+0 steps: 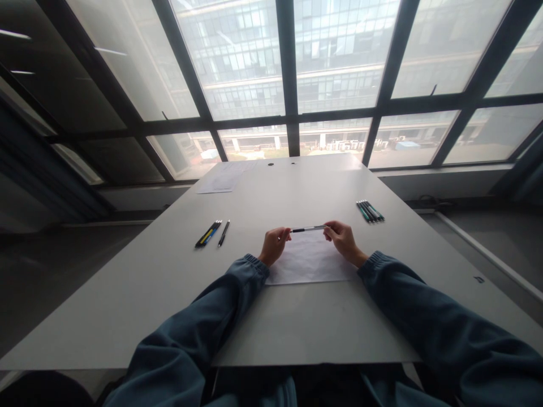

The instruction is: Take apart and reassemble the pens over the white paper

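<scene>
Left arm (186, 330) and right arm (441, 316), seen from where I stand, extend forward and converge; left hand (274, 245) and right hand (343, 241) face each other, apart, each with thumb and fingers bent into a pinch.

One head-worn camera looks forward and down — from just behind the near edge of the table (292, 192), along its length to the windows (339, 62).

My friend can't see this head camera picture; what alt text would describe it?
A left hand and right hand hold a pen between them, with paper below on a white table. Other pens lie on both sides; windows beyond face a building.
</scene>
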Available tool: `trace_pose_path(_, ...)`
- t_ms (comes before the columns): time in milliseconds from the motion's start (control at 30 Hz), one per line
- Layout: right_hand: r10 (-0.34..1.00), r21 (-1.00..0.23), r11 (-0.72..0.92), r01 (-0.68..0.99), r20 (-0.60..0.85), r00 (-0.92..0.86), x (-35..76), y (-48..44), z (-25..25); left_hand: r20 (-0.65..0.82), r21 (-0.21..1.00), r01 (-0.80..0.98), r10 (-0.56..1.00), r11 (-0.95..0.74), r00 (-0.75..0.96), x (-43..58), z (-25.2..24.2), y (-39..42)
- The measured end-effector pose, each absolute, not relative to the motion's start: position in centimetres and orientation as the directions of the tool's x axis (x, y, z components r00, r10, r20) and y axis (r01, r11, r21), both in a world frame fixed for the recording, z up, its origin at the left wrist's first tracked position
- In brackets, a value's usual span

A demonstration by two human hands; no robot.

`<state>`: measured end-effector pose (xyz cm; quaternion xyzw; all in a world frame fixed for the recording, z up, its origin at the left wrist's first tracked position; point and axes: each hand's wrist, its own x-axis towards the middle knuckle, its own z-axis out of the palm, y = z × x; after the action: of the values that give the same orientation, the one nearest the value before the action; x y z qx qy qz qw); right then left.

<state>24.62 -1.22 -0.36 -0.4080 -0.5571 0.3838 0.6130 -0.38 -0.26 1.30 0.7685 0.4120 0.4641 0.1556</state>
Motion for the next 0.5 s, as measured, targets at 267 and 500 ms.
trace_pose_path(267,0.929,-0.932,0.362,-0.02,0.359,0.084,24.7,-1.3,-0.29,0.578,0.656,0.442,0.784,-0.612,0.228,-0.28,1.6,-0.36)
trace_pose_path(500,0.923,-0.927,0.374,-0.024,0.369,0.112,24.77,-1.15,-0.33,0.632,0.654,0.349,0.739,-0.671,0.236,-0.02,1.55,-0.42)
